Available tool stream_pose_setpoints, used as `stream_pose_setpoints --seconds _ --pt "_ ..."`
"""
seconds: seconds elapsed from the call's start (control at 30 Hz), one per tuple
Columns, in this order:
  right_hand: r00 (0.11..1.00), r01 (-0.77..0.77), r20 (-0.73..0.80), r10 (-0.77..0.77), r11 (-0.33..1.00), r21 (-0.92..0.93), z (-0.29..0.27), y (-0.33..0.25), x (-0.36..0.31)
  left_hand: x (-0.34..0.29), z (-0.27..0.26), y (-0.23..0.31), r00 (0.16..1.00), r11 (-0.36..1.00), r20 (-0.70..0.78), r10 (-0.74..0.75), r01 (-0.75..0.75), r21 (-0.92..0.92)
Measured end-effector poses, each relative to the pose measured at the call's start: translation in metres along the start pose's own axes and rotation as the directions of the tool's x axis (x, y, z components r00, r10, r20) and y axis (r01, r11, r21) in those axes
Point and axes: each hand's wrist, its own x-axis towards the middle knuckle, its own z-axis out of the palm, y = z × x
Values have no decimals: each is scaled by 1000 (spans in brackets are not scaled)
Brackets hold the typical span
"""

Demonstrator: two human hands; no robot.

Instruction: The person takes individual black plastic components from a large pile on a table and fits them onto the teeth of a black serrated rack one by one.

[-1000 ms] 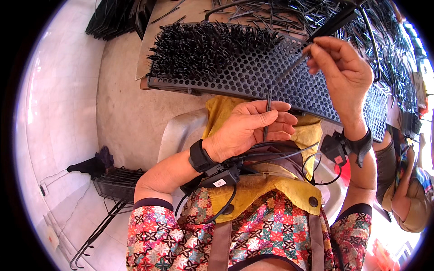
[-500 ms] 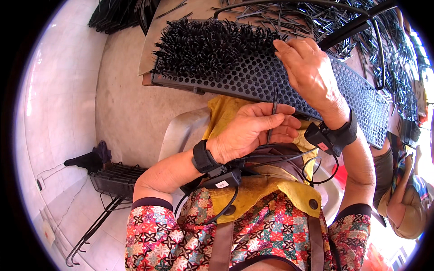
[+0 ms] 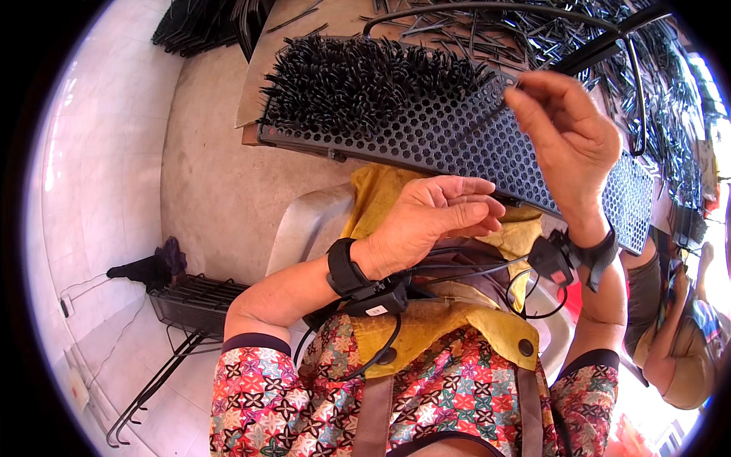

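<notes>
A long black perforated panel (image 3: 426,141) stretches in front of me, its left part thickly filled with upright black plastic strips (image 3: 335,84). Above its middle, my right hand (image 3: 575,141) pinches thumb and forefinger together at a thin black strip (image 3: 487,118), which looks smeared by motion and slants down to the left over the holes. My left hand (image 3: 438,213) hovers just off the panel's near edge, palm turned inward. Its fingers are loosely bent and apart, and no strip shows in it.
Loose black strips (image 3: 487,34) lie heaped behind the panel and to its right. A black tubular metal frame (image 3: 636,84) arches over the far side. Another person (image 3: 685,335) is at the right. Lower left stands a black rack (image 3: 199,297). A yellow apron (image 3: 487,335) covers my lap.
My right hand has moved right and lifted from the edge of the filled strips. The strip that lay across my left fingers is gone from them; that hand has hardly moved.
</notes>
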Motion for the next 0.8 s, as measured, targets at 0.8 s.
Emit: stream_pose_setpoints --seconds 0.8 --pt "663 748 379 -645 595 -296 26 30 28 0 -2 1 999 999 -4 -48 48 24"
